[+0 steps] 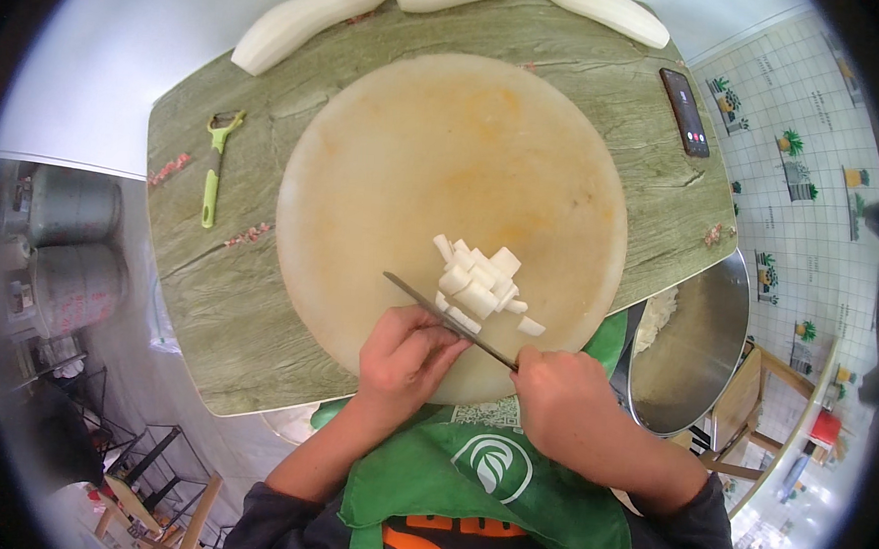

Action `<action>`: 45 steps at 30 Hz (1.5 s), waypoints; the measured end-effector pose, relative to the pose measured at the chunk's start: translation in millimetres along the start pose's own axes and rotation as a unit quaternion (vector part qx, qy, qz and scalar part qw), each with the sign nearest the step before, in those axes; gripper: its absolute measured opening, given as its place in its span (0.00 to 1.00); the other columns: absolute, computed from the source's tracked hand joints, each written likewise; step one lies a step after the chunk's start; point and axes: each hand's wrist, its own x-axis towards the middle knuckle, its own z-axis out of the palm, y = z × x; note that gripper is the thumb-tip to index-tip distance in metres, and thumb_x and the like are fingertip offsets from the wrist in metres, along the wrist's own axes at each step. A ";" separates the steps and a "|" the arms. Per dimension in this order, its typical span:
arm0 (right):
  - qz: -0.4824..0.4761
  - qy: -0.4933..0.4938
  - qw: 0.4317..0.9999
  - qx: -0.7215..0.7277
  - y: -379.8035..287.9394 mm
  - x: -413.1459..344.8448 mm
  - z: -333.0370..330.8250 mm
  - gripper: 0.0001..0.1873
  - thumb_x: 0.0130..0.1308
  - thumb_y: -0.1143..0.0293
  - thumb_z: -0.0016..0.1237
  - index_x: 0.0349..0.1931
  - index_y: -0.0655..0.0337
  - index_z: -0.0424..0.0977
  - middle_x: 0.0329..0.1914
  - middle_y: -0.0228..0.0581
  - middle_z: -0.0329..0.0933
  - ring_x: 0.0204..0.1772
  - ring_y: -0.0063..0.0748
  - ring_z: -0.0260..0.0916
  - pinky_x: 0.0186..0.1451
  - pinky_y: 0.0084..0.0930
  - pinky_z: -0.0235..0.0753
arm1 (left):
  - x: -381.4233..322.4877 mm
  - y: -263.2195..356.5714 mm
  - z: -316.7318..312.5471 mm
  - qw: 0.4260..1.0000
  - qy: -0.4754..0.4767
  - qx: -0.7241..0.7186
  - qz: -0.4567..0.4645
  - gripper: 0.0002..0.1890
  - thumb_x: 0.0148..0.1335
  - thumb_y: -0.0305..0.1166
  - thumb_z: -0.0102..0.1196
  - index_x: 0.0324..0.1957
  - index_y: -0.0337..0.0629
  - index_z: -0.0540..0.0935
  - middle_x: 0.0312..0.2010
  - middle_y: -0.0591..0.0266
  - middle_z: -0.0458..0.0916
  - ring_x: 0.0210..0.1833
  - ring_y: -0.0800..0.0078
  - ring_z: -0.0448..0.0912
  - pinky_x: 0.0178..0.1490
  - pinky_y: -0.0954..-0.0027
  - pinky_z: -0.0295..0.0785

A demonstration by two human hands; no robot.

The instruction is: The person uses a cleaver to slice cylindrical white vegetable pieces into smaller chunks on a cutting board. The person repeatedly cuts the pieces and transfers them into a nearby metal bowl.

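My right hand (563, 400) grips the handle of a kitchen knife (412, 292), whose blade slants up to the left over a round, pale chopping board (415, 161). On the near side of the blade, the fingers of my left hand (405, 355) are curled close together against it. They appear to pinch a piece of white vegetable, mostly hidden by the fingers and blade. Just beyond the blade lies a pile of cut white vegetable chunks (480, 280), probably white radish. One loose chunk (531, 325) sits apart to the right.
Three long peeled white vegetables (311, 22) line the table's far edge. A green-handled peeler (214, 169) lies left of the board, a phone (684, 112) at right. Beside the wood-patterned table (250, 339) is a metal basin (696, 362) holding white shavings (654, 323). Gas cylinders (73, 285) stand left.
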 end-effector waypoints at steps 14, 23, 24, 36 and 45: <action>0.177 0.168 0.920 0.306 26.1 -24.3 28.6 0.09 0.70 0.70 0.60 0.42 0.68 0.82 0.23 0.48 0.82 0.25 0.41 0.83 0.32 0.35 0.80 | 40.1 -3.5 -21.5 0.996 0.023 0.053 -0.073 0.08 0.60 0.25 0.69 0.41 0.38 0.86 0.46 0.51 0.84 0.48 0.53 0.83 0.51 0.60 0.79; 0.184 0.239 0.870 0.391 68.8 -23.3 37.8 0.10 0.72 0.71 0.58 0.39 0.72 0.80 0.18 0.40 0.79 0.20 0.26 0.77 0.28 0.27 0.75 | 112.8 -22.3 -15.5 0.970 -0.197 0.136 -0.037 0.07 0.64 0.26 0.63 0.43 0.39 0.88 0.41 0.55 0.85 0.47 0.52 0.80 0.53 0.57 0.77; 0.199 0.235 0.862 0.403 72.2 -23.3 39.4 0.10 0.72 0.71 0.58 0.38 0.72 0.79 0.18 0.40 0.79 0.20 0.26 0.77 0.27 0.27 0.74 | 114.7 -20.8 -15.6 0.966 -0.208 0.145 -0.042 0.07 0.63 0.27 0.63 0.43 0.39 0.88 0.40 0.55 0.85 0.47 0.53 0.80 0.53 0.57 0.77; 0.168 0.260 0.826 0.471 92.3 -17.5 46.3 0.08 0.76 0.73 0.53 0.38 0.69 0.77 0.18 0.35 0.76 0.20 0.21 0.71 0.25 0.21 0.71 | 143.0 -11.1 -16.6 0.918 -0.329 0.211 -0.067 0.06 0.59 0.30 0.64 0.37 0.42 0.88 0.35 0.59 0.85 0.46 0.56 0.83 0.48 0.56 0.78; 0.168 0.261 0.802 0.510 95.6 -17.1 53.3 0.07 0.76 0.74 0.52 0.39 0.69 0.77 0.19 0.35 0.76 0.20 0.21 0.71 0.25 0.21 0.71 | 136.5 -22.3 -17.9 0.915 -0.323 0.238 0.052 0.05 0.61 0.32 0.63 0.35 0.45 0.88 0.36 0.60 0.82 0.45 0.58 0.82 0.48 0.56 0.79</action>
